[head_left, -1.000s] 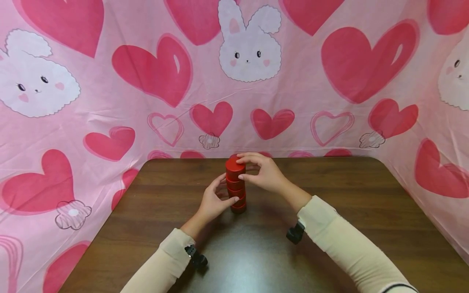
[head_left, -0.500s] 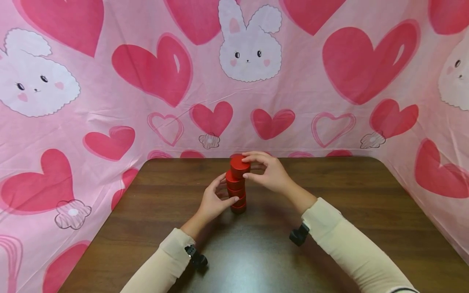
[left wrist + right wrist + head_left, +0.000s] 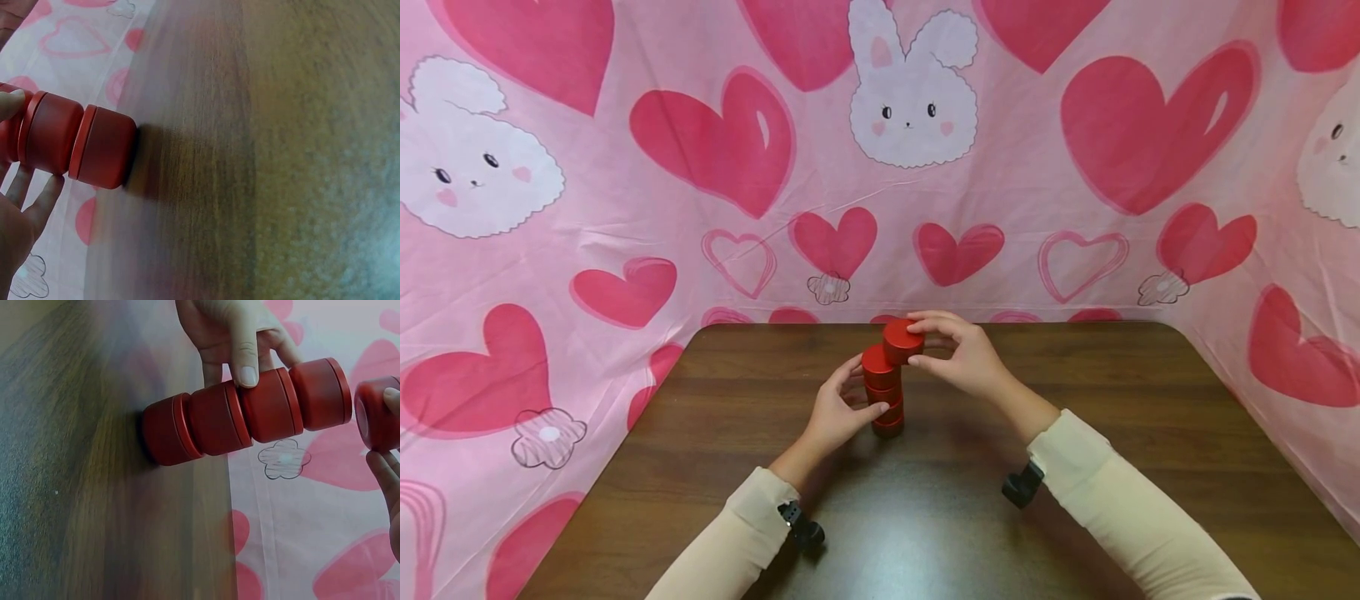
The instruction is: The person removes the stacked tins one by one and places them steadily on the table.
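Note:
Several small round red tins with lids stand in an upright stack [image 3: 880,368] on the table. My left hand [image 3: 837,418] grips the stack's side, thumb in front and fingers behind; in the right wrist view its thumb presses near the seam between two middle tins. My right hand [image 3: 964,357] holds another red tin [image 3: 902,340] by its sides, between thumb and fingers. In the right wrist view a narrow gap parts this held tin [image 3: 379,419] from the top of the stack [image 3: 215,419]. The left wrist view catches only the lower tins [image 3: 103,147].
The dark wood-grain table [image 3: 1075,433] spreads out around the stack. Behind its far edge and along the sides hangs a pink cloth [image 3: 1015,150] printed with hearts and rabbits. A small black camera [image 3: 1022,485] is strapped at each wrist.
My right hand has taken the top tin off the stack and shifted it to the right. My left hand has stayed in place on the stack.

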Demonstrator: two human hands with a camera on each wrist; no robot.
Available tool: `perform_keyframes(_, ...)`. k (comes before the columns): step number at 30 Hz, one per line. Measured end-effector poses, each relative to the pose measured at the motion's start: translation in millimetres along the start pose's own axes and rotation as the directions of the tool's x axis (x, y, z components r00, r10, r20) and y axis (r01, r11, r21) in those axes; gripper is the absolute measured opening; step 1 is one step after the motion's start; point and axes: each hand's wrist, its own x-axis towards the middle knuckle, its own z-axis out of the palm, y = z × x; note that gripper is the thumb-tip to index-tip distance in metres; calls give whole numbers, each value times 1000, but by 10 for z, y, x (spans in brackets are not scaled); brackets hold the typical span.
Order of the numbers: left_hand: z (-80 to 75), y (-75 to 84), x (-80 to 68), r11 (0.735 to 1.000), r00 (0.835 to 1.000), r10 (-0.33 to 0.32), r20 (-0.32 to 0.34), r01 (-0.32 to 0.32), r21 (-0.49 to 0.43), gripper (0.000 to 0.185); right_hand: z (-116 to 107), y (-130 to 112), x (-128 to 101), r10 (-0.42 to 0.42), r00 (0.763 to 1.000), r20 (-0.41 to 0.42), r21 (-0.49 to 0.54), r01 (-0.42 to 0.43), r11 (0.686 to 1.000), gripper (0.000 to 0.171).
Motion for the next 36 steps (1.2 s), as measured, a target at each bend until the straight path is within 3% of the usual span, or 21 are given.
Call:
perform_keyframes(13, -6, 4, -5, 1000, 1000, -1, -5, 1, 11, 75, -88, 36, -62, -18, 999, -41, -9, 18, 1000, 37)
perform_keyframes(28, -18, -13, -2, 1000, 1000, -28, 5, 28, -7, 76, -165, 99, -160, 52, 997, -64, -8, -53, 999, 37)
perform_keyframes(36, -8, -18, 2, 1000, 1000, -24, -4, 24, -17, 75, -208, 155, -226, 46, 996, -82, -36, -49, 998, 36)
